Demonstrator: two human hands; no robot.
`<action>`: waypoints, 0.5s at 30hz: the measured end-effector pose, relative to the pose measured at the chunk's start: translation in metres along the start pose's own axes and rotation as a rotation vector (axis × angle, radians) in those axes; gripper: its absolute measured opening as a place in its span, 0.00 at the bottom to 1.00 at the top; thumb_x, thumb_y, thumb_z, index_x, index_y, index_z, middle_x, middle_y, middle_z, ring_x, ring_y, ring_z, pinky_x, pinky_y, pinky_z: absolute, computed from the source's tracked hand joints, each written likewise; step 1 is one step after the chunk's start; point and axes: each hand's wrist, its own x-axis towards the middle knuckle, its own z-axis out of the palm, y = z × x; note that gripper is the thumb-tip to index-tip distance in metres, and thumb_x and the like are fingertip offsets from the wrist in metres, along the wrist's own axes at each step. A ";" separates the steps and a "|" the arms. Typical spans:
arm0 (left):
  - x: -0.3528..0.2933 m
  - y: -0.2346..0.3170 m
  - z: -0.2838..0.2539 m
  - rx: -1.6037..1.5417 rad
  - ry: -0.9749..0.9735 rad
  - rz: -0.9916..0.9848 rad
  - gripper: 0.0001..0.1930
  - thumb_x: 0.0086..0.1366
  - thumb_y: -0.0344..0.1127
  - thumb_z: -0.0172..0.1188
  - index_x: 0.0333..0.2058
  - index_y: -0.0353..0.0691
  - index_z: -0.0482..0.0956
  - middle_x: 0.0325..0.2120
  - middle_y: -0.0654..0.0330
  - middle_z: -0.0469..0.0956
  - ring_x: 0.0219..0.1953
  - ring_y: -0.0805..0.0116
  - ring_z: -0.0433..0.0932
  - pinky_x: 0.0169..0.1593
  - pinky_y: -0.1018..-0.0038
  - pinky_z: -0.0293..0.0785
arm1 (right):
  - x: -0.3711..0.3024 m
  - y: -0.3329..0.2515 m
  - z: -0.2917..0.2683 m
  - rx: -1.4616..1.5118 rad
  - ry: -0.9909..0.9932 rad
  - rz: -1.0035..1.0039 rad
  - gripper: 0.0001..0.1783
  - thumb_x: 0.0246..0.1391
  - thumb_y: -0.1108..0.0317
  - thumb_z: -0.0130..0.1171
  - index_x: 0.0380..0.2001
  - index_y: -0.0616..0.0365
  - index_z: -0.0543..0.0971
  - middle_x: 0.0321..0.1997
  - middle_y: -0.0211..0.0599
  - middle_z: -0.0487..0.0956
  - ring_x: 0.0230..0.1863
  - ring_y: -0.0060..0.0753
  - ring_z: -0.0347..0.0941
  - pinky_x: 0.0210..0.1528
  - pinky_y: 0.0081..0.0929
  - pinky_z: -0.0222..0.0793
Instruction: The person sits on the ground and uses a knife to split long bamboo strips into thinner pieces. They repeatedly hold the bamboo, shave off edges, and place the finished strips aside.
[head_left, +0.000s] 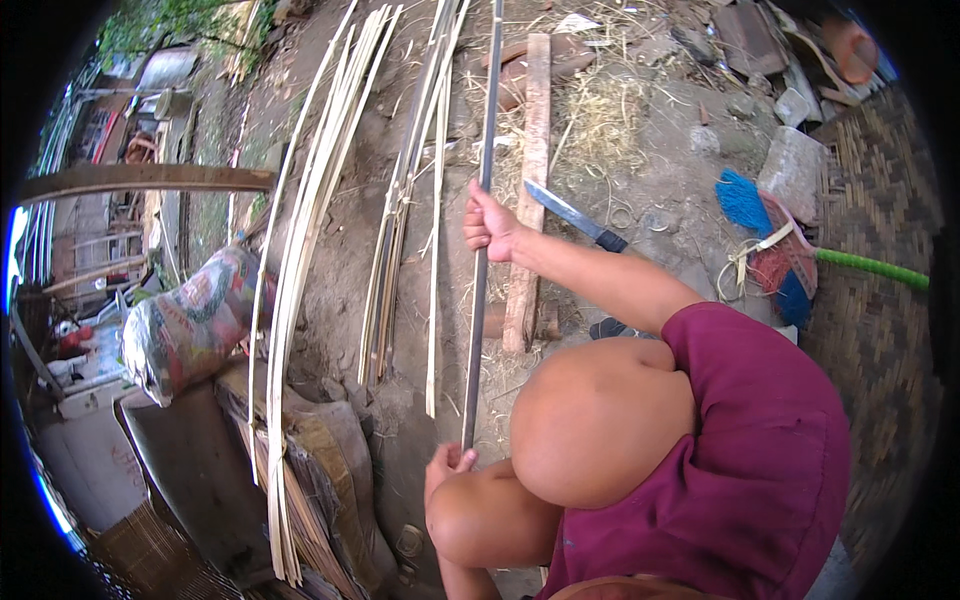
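Observation:
A long, dark bamboo strip (482,330) runs from the top of the head view down to my bent knees. My right hand (489,224) is closed around it partway up, with the arm reaching in from the right. At its near end, my left hand (447,466) grips it beside my knee, which hides part of that hand. Just right of my right hand lies a knife (568,212) with a long blade and a dark handle, partly behind my forearm. A wooden plank (530,150) lies on the ground alongside the strip.
Pale split strips (300,240) and a darker bundle (385,280) lie to the left. Beyond them is a stuffed plastic sack (195,320). Right are a broom with blue bristles (740,200), a concrete block (792,170) and a woven bamboo wall (880,180). Shavings (605,120) litter the dirt.

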 end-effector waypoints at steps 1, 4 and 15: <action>0.018 -0.022 -0.005 -0.171 0.008 0.094 0.23 0.68 0.42 0.62 0.53 0.29 0.73 0.40 0.53 0.81 0.38 0.68 0.79 0.45 0.70 0.76 | -0.001 0.004 0.006 0.000 0.012 -0.008 0.32 0.57 0.31 0.53 0.17 0.40 0.57 0.13 0.14 0.50 0.13 0.15 0.41 0.14 0.19 0.38; 0.082 0.040 -0.031 -0.145 0.021 0.288 0.21 0.70 0.40 0.59 0.55 0.31 0.72 0.42 0.52 0.81 0.41 0.69 0.79 0.45 0.72 0.76 | -0.008 0.017 0.021 0.050 0.031 0.001 0.31 0.59 0.31 0.51 0.18 0.40 0.57 0.13 0.14 0.49 0.14 0.15 0.40 0.14 0.19 0.37; 0.160 0.168 0.016 -0.796 -0.555 -0.057 0.15 0.75 0.50 0.49 0.37 0.43 0.69 0.18 0.70 0.58 0.17 0.80 0.55 0.21 0.81 0.54 | -0.056 -0.036 -0.007 -0.501 0.234 -0.021 0.25 0.66 0.41 0.50 0.46 0.53 0.73 0.33 0.33 0.74 0.33 0.27 0.72 0.40 0.34 0.75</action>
